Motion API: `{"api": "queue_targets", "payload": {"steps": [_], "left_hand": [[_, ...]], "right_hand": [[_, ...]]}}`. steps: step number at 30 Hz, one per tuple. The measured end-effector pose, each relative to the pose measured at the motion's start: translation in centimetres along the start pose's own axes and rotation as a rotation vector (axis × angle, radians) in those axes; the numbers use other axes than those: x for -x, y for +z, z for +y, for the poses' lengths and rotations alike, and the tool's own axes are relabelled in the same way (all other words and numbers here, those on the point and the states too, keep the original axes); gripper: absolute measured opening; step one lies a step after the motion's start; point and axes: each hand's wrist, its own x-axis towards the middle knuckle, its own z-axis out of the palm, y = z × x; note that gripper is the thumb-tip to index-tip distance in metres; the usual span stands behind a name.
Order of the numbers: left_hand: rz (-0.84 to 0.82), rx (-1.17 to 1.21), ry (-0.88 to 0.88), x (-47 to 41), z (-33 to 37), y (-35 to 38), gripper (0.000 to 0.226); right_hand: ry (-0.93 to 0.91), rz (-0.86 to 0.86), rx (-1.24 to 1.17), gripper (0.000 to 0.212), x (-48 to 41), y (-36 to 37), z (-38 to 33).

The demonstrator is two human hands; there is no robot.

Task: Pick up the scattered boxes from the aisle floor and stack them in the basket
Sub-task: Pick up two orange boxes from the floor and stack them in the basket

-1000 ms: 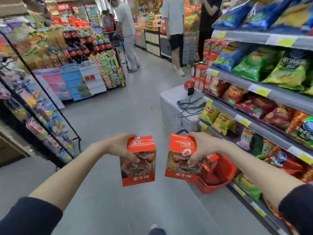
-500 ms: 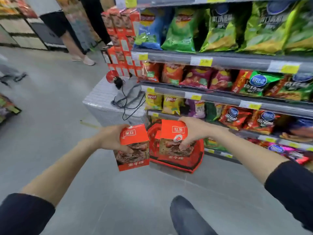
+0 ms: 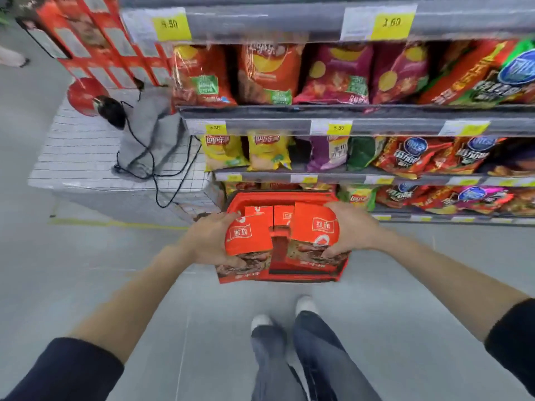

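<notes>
Chip bags point(image 3: 266, 73) on shelves point(image 3: 289, 111), yellow price tags point(image 3: 390, 23), grey pouch point(image 3: 153, 134)

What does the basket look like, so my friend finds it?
Start at the chip shelves. Look down to the floor by the bottom shelf, right of the white block with the grey bag. The basket is bright red plastic, open on top, with red boxes inside, unlike the soft chip bags behind it.

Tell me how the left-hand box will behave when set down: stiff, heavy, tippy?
Likely stiff: the box shows flat faces in the left hand. Probably light, held one-handed. Tall and narrow, it may tip in the basket unless leaned against the boxes inside.
</notes>
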Motion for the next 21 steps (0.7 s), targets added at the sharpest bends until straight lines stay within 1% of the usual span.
{"api": "queue_targets", "payload": {"steps": [3,5,7,9,12,15,21], "left_hand": [[-0.033,0.003,0.057,-4.8,-3.2,3.2,0.114],[-0.056,0.012,0.11,-8.0,-5.3,5.9,0.111],[-0.091,0.028,0.133,-11.0,-7.3,8.7,0.106],[-0.1,0.011,0.151,-14.0,-9.1,11.5,0.107],[-0.127,-0.031,0.176,-18.0,-11.2,15.6,0.112],[-0.143,-0.05,0.196,-21.4,-12.8,20.0,0.111],[-0.118,-0.095,0.203,-25.5,-13.6,27.6,0.107]], "right_hand": [[0.054,-0.017,-0.073,0.106,-3.6,4.2,0.9],[0.079,-0.037,-0.076,0.106,-6.1,7.2,1.7],[0.088,-0.068,-0.078,0.106,-8.7,10.2,2.7],[0.072,-0.085,-0.082,0.108,-11.3,13.0,3.9],[0.043,-0.083,-0.051,0.106,-14.9,16.9,5.9],[0.025,-0.072,-0.007,0.106,-18.3,20.9,8.1],[-0.003,-0.138,0.116,0.106,-24.3,27.2,12.1]]}}
